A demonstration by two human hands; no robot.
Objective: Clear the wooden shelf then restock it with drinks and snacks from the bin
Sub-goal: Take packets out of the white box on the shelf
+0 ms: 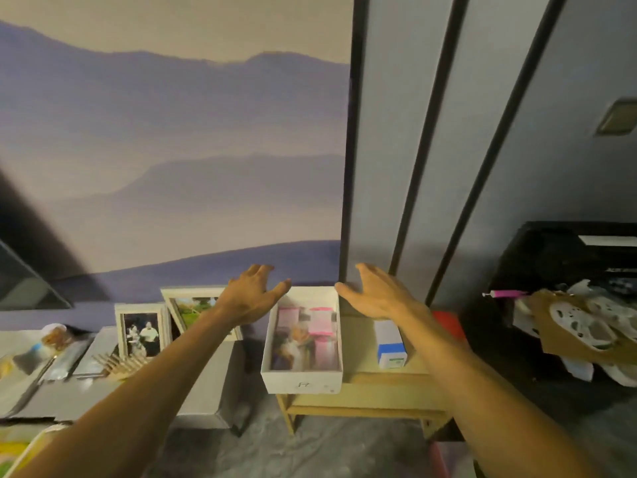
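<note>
A low wooden shelf stands against the wall. On its top sits an open white box holding pink and pale packets. Beside the box, to the right, lies a small white and blue carton. My left hand hovers over the box's far left corner, fingers spread, holding nothing. My right hand hovers off the box's far right corner, also open and empty. Both forearms reach forward from the bottom of the view. Whether either hand touches the box I cannot tell.
Two framed photos lean on the wall above a grey cabinet left of the shelf. A black stand at right carries cardboard and white items. A red object sits behind the shelf. Grey floor lies below.
</note>
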